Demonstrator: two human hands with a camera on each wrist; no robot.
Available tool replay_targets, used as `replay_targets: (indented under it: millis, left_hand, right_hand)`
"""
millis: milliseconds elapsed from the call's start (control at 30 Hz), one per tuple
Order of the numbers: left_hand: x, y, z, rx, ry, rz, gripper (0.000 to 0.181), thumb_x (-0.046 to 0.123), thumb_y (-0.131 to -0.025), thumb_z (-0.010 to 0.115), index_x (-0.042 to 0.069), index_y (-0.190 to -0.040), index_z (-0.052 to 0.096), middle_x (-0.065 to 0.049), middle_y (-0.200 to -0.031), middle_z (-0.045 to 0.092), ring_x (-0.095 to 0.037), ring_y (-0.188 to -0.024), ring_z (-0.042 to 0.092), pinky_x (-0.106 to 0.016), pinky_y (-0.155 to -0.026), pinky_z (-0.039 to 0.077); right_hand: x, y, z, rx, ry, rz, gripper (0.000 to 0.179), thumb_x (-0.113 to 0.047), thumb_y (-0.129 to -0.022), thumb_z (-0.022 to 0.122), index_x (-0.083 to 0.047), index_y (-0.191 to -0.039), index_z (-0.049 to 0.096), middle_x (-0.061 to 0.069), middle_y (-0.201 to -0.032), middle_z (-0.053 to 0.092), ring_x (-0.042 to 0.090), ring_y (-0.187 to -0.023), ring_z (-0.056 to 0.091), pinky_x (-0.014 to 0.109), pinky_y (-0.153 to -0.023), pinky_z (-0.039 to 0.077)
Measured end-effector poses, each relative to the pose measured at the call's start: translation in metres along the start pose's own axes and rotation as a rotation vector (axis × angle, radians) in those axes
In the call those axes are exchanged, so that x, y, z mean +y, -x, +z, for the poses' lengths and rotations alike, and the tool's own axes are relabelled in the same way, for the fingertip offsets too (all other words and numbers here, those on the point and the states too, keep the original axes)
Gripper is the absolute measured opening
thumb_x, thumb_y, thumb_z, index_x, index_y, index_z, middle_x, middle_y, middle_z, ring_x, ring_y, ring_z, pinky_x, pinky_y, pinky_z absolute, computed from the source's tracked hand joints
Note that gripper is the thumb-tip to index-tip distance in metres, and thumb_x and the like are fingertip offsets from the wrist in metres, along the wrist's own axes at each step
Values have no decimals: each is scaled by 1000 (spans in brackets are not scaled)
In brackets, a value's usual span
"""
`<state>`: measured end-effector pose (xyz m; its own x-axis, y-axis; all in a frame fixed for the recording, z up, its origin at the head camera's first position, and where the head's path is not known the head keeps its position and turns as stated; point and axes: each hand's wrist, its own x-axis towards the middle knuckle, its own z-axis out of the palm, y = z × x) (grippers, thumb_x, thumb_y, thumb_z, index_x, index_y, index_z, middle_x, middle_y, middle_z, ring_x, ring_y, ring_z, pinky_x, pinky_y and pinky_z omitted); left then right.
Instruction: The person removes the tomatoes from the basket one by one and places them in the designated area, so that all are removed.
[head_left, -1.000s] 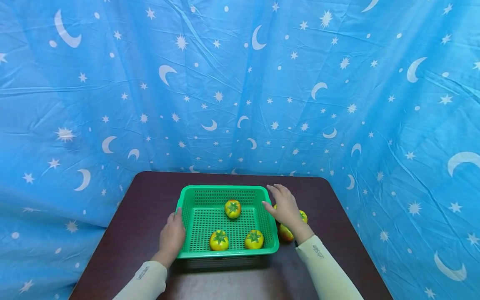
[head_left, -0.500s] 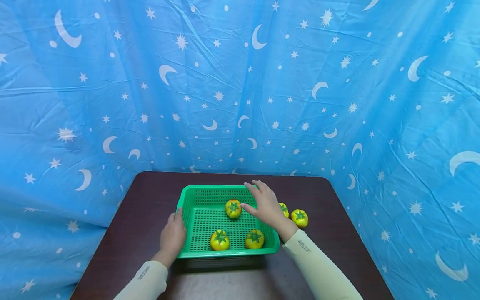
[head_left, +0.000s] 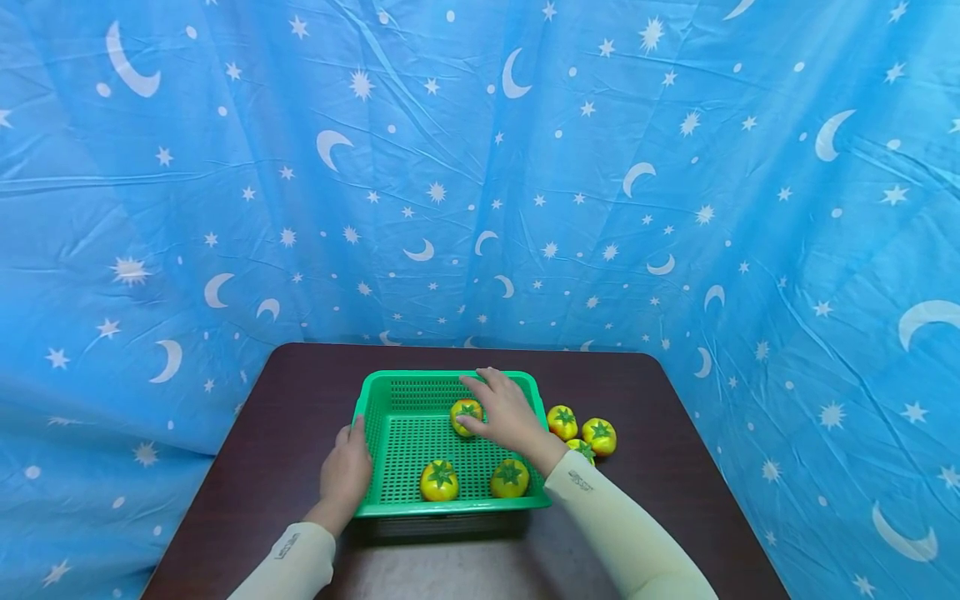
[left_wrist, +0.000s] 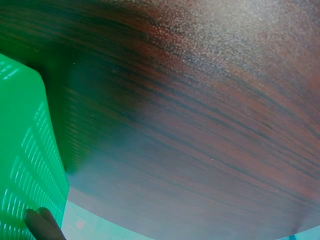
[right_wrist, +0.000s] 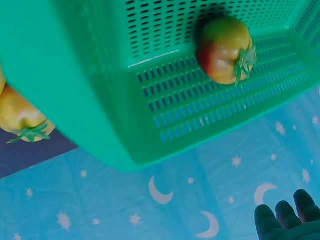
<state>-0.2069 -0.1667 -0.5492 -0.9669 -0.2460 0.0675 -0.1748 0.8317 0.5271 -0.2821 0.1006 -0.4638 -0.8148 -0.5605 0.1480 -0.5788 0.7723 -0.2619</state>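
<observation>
A green perforated plastic basket holds three yellow-red tomatoes with green leafy tops. My left hand grips its left side, thumb at the rim; in the left wrist view the fingertips lie against the outer wall. Over the basket's right half is my right hand, fingers spread and thumb apart. Its thumb overlaps the back tomato in the head view. In the right wrist view the fingers show apart from a tomato. Two tomatoes, one left and one right, sit along the near wall.
Right of the basket, three more tomatoes cluster on the dark wooden table, one partly behind the right sleeve. A blue curtain with moons and stars surrounds the table's back and sides.
My right hand has moved left, from beside the basket's right rim to over its inside, uncovering the tomatoes on the table. The left hand and basket have stayed in place.
</observation>
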Motion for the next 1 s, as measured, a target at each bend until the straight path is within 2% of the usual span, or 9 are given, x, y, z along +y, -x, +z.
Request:
replay_targets:
  millis: [400,733,1000]
  left_hand:
    - [-1,0,1,6,-1,13,56,8,-104,41,-1,-157,26,-32,-144,45,-45,-114,61,-60,-94,51]
    - [0,-1,0,17,-9,18,56,7,-103,42,-1,-157,26,-32,-143,46,-45,-113,62,-60,-94,52]
    - [1,1,0,7,-11,6,58,6,-103,43,-1,-157,25,-32,-144,44,-46,-116,60,-61,-96,51]
  right_hand:
    - [-8,-18,22,-56,-38,42,67,-54,-97,58,-26,-154,39,12,-159,38,32,-148,35,56,-118,35]
    - [0,-28,36,-86,-87,138,68,-53,-97,59,-25,-155,38,12,-160,36,34,-148,35,57,-116,37]
    - [5,-31,43,-83,-101,160,65,-47,-98,60,-22,-155,39,14,-159,37,34,-147,36,57,-117,36]
